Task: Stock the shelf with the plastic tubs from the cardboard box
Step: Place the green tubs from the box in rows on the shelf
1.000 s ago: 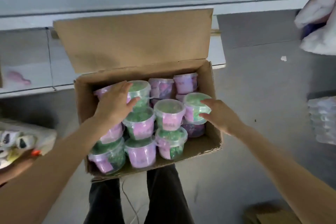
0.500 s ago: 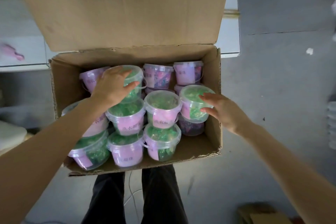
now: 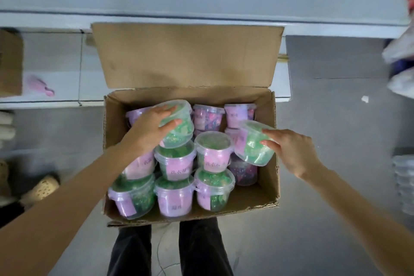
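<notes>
**Two tubs in hand, nearly a full box to go**

The left hand (image 3: 154, 127) curls over the lid and side of the left tub (image 3: 179, 125), a clear tub with green filling, and holds it tilted above its neighbours at the back left of the box (image 3: 270, 186). The right hand (image 3: 291, 152) grips the right tub (image 3: 251, 143), also green with a pink label. Its fingers are spread across the lid and wall, and the tub leans over the box's right wall. Both tubs look lifted clear of the pack, though neither is out of the box.

About ten other tubs (image 3: 174, 161) stand packed in rows below. The white shelf (image 3: 56, 69) runs just beyond the open flap. The stretch in view shows no tub, only a small pink thing (image 3: 40, 85). Judging by that, stocking has barely begun: these two must go up, and then the rest.
</notes>
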### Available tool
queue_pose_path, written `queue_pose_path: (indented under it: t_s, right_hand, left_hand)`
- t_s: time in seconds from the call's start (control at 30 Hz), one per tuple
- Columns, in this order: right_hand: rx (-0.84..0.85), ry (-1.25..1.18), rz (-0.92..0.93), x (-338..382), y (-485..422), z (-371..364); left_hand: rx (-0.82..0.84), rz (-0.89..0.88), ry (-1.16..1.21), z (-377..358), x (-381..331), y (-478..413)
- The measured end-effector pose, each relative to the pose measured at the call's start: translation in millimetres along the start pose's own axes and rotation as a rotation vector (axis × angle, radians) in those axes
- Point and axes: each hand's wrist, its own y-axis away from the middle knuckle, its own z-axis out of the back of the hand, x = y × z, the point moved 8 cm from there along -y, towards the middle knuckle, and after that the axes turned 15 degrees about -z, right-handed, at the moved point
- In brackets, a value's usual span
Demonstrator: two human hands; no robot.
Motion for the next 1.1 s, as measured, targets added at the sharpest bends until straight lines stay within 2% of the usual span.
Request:
queue_pose_path:
  t_s: [0.17, 0.27, 0.5, 0.67, 0.77, 0.87, 1.0, 1.1]
  right_hand:
    - [-0.010, -0.110, -0.049, 38.2, 15.5, 87.8]
    - [-0.086, -0.279, -0.033, 87.5, 35.4, 149.3]
    - [-0.344, -0.602, 0.148, 259.4, 102.9, 273.2]
    - [-0.337, -0.799, 0.285, 380.8, 140.3, 334.9]
    - [-0.385, -0.795, 0.291, 421.6, 145.5, 360.2]
    - [-0.476, -0.684, 0.267, 442.9, 144.1, 384.5]
    - [-0.557, -0.533, 0.245, 456.0, 139.6, 410.6]
    - [-0.578, -0.447, 0.278, 463.9, 126.3, 425.4]
  left_hand:
    - [-0.115, -0.063, 0.012, 95.6, -27.7, 36.5]
    - [-0.166, -0.070, 0.023, 166.4, -32.0, 70.1]
    - [-0.310, -0.289, 0.042, 354.3, -34.8, 181.6]
    - [-0.427, -0.327, 0.017, 477.3, -21.9, 245.4]
    - [-0.454, -0.398, -0.009, 528.7, -32.4, 262.8]
    - [-0.470, -0.437, -0.079, 560.4, -41.0, 266.0]
    - [-0.510, -0.465, -0.059, 579.3, -40.1, 250.7]
    - [-0.479, -0.476, -0.086, 584.1, -36.6, 226.4]
